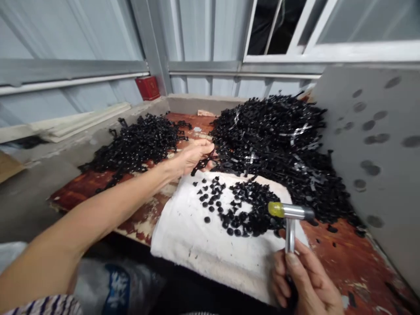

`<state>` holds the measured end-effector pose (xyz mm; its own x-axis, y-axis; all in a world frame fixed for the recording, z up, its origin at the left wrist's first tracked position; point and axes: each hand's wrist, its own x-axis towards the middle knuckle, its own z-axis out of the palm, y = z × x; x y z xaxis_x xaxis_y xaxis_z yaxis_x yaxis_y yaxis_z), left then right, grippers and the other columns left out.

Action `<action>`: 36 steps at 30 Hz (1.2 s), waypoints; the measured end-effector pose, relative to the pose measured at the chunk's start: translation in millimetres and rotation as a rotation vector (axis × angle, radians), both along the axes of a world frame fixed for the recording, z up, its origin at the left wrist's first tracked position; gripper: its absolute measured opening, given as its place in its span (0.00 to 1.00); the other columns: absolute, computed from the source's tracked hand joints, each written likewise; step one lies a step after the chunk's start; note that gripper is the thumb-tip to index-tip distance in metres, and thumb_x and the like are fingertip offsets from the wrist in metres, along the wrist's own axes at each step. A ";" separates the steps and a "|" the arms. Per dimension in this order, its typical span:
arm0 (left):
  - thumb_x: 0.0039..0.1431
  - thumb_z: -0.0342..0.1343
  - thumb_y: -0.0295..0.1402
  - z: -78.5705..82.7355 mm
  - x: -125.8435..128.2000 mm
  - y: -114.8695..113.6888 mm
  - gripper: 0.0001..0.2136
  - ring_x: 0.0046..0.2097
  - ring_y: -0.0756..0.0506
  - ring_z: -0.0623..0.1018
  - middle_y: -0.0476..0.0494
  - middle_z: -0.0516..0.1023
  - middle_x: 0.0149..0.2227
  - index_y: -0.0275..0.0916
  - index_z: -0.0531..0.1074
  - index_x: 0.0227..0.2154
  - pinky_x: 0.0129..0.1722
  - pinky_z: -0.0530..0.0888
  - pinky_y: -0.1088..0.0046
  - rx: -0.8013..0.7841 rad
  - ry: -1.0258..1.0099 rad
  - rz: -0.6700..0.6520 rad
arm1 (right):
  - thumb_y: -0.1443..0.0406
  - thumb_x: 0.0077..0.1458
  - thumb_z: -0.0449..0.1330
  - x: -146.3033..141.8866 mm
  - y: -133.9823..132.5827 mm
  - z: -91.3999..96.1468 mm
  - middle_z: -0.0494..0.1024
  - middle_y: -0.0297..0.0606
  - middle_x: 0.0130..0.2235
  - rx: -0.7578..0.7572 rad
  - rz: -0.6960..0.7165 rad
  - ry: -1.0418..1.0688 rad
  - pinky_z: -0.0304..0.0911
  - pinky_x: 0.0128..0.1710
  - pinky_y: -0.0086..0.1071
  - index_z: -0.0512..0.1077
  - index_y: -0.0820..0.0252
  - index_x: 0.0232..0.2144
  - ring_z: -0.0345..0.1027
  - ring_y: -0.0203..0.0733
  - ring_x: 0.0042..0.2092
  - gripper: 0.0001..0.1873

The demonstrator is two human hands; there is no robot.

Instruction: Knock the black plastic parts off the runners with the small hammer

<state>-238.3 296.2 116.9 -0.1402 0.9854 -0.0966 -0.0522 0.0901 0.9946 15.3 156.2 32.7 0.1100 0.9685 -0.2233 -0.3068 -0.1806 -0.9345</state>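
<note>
Left hand (198,156) pinched tight on a thin black part (201,164) at the far edge of the white cloth (183,227); right hand (308,273) wrapped round the handle of a hammer (293,211), head above the cloth's right side. Big black heap (272,131) crowds the far right, smaller heap (144,142) left. Loose black caps (256,210) mid-cloth. Grey panel (377,153) bounds the right; white margin nearest the person gives working room.

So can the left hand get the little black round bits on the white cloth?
Probably yes: the left hand is close by the little black round bits, and nothing seems to block it, though it's holding a black piece.
</note>
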 end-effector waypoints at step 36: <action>0.55 0.58 0.19 -43.6 8.9 -114.8 0.15 0.16 0.57 0.65 0.44 0.76 0.22 0.35 0.64 0.17 0.11 0.57 0.81 -0.588 -0.107 0.023 | 0.55 0.53 0.65 3.7 -1.1 -4.2 0.67 0.27 0.23 0.121 -0.002 -0.186 0.55 0.14 0.25 0.73 0.52 0.44 0.55 0.31 0.19 0.17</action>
